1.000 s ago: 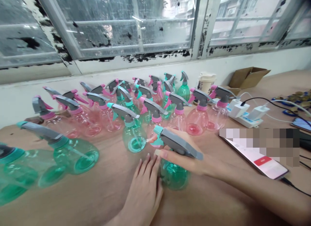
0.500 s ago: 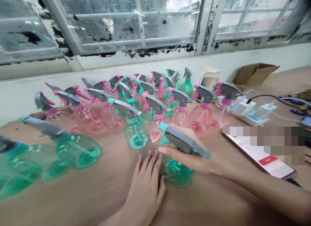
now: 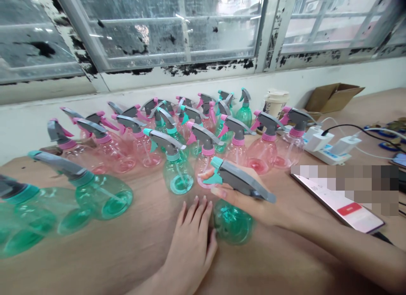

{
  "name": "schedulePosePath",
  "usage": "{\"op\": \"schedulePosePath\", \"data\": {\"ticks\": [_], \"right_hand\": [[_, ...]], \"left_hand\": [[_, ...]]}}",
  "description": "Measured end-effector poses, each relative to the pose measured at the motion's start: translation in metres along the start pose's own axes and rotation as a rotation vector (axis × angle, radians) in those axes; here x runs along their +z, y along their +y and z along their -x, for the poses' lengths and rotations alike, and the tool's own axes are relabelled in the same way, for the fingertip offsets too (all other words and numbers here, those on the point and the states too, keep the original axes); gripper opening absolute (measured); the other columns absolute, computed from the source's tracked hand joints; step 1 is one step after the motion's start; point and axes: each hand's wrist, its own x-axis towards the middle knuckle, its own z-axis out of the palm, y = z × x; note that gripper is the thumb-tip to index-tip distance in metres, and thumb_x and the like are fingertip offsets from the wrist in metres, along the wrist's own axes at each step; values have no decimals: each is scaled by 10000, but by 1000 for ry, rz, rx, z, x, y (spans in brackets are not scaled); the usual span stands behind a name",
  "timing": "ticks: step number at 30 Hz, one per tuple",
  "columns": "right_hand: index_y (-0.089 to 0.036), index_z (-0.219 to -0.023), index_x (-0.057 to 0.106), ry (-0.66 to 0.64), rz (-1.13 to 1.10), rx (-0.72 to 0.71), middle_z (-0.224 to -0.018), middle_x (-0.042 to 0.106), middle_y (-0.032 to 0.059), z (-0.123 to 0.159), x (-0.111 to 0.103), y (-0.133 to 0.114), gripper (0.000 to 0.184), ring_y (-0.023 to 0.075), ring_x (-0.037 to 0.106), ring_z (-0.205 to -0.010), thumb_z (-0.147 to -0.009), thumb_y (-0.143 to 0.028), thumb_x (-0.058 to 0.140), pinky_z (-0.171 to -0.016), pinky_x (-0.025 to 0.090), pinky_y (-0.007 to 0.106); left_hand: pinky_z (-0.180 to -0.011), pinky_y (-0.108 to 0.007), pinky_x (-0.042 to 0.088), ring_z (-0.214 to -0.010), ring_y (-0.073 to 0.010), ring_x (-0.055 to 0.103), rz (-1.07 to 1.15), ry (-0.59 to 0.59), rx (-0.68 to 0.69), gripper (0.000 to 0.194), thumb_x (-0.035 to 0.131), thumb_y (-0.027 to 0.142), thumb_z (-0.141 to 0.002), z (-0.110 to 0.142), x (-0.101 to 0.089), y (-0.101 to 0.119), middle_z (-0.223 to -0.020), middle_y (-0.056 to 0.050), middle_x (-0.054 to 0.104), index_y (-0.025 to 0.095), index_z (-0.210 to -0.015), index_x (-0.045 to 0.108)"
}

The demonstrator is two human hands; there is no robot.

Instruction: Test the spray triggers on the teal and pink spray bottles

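My right hand is wrapped round the neck of a green spray bottle, just under its grey and teal trigger head. One finger reaches toward the teal trigger. The bottle's base is low, at or close to the tabletop. My left hand lies flat on the wooden table, palm down with fingers stretched out, close beside that bottle and holding nothing. Ahead of my hands stands another green spray bottle, with a pink spray bottle partly hidden behind my right fingers.
Several pink and green spray bottles stand in rows toward the wall. More green bottles are at the left. On the right are a phone, a power strip with chargers, a paper cup and a cardboard box.
The spray bottle's head in my right hand has shifted very slightly, and the right index finger shows more extended near the trigger. My left hand stays in place.
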Motion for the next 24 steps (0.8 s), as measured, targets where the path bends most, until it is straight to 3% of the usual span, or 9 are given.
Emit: {"op": "schedulePosePath", "data": {"ticks": [3, 11, 18, 24], "right_hand": [[-220, -1044, 627, -17, -43, -18, -910, 643, 5, 0, 1, 1, 199, 108, 571, -676, -852, -266, 648, -690, 542, 275], [-207, -1042, 616, -19, -33, -29, -900, 632, 16, 0, 3, -1, 207, 111, 561, -675, -849, -274, 646, -664, 523, 261], [-201, -894, 569, -15, -15, -51, -666, 455, -64, 1, 2, 2, 114, 84, 414, -560, -860, -281, 642, -547, 422, 227], [-224, -1037, 574, -53, 3, -110, -788, 552, -34, 1, 1, 2, 150, 106, 487, -632, -889, -229, 597, -631, 454, 256]], "left_hand": [[-1040, -567, 398, -1240, -330, 545, 5, -7, -5, 426, 441, 163, -872, 0, 0, 0, -1320, -170, 610, 94, -1287, 509], [-1027, -552, 413, -1217, -325, 559, 20, 27, -13, 441, 431, 157, -868, 0, 0, -1, -1273, -154, 638, 113, -1303, 491], [-1010, -572, 420, -1209, -340, 564, 17, 21, -3, 460, 428, 145, -871, -1, -1, -1, -1277, -179, 630, 87, -1325, 459], [-1016, -565, 421, -1204, -329, 571, 16, 11, -2, 488, 426, 154, -870, -1, -1, -1, -1283, -169, 630, 95, -1354, 437]]}}
